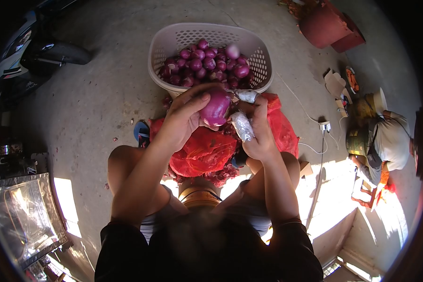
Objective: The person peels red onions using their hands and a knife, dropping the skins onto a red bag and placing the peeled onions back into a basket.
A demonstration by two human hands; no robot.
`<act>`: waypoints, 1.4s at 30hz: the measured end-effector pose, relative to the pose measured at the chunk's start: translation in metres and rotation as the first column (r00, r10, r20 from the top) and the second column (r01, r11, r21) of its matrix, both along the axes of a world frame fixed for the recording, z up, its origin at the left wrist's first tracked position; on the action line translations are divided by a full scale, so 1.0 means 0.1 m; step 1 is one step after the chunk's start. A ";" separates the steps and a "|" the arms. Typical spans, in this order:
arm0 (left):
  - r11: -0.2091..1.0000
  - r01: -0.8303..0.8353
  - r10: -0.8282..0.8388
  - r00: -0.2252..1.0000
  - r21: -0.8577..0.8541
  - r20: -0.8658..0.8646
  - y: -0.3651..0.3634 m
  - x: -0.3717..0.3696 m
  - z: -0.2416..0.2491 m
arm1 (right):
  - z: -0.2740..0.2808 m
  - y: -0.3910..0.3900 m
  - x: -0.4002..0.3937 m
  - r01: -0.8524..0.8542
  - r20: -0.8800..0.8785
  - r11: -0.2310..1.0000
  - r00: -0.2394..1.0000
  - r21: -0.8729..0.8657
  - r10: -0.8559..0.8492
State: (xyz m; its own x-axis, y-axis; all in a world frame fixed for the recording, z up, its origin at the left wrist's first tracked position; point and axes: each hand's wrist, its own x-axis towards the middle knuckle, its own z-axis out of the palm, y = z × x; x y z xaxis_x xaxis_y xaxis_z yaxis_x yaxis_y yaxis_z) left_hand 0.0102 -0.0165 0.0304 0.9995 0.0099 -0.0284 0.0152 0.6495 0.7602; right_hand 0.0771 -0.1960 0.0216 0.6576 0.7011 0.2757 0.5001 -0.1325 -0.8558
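Noting from the left margin inward: a motorbike (63,52) stands on the floor (96,94), well apart from the work. A blue slipper (139,129) lies beside the red mesh (202,152).

Left hand (179,117): fingers closed around a purple onion (215,107), thumb on its upper left side. The grip leaves the right side exposed to the other hand, presumably for access while the onion is steadied. Onion position: raised above the mesh, near the basket's front edge.

Basket (261,63): set just beyond the hands, holding many onions (209,63); its placement probably keeps them within short reach. The red mesh lies bunched between the knees, below the hands, with loose skins (223,176) around its lower edge. That position would suit catching scraps.

Right hand (258,141): thumb and forefinger set apart, each bearing a silvery wrapping (242,126), close to the onion's right side. The covering may protect the skin. Contact with the onion, and anything pinched between these fingers, cannot be told.

Farther right, a white socket block (324,126) rests on the floor, cords trailing. Another person (392,141) bends at the far right, well clear of the wearer's hands.
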 end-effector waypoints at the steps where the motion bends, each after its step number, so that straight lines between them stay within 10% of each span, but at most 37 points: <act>1: 1.000 0.003 -0.003 1.000 -0.004 -0.004 0.00 0.00 0.00 | 0.00 0.00 0.01 -0.002 -0.014 1.000 1.000 -0.025 0.001; 14: 0.976 -0.189 0.184 0.981 0.107 0.060 -0.15 -0.03 0.00 | 0.13 0.07 0.01 0.105 -0.142 0.942 0.988 0.317 -0.062; 19: 0.969 -0.232 0.227 0.971 0.088 0.070 -0.19 -0.02 -0.02 | 0.10 0.01 -0.02 0.054 -0.022 0.995 0.998 0.079 -0.052; 34: 0.991 -0.131 0.132 0.991 0.035 -0.010 -0.10 -0.01 -0.04 | -0.09 -0.01 0.02 -0.053 0.074 0.993 0.996 0.102 0.045; 42: 0.995 -0.100 0.099 0.995 -0.020 -0.026 -0.06 -0.03 -0.04 | 0.08 0.06 -0.05 -0.128 -0.186 0.958 0.966 0.257 0.179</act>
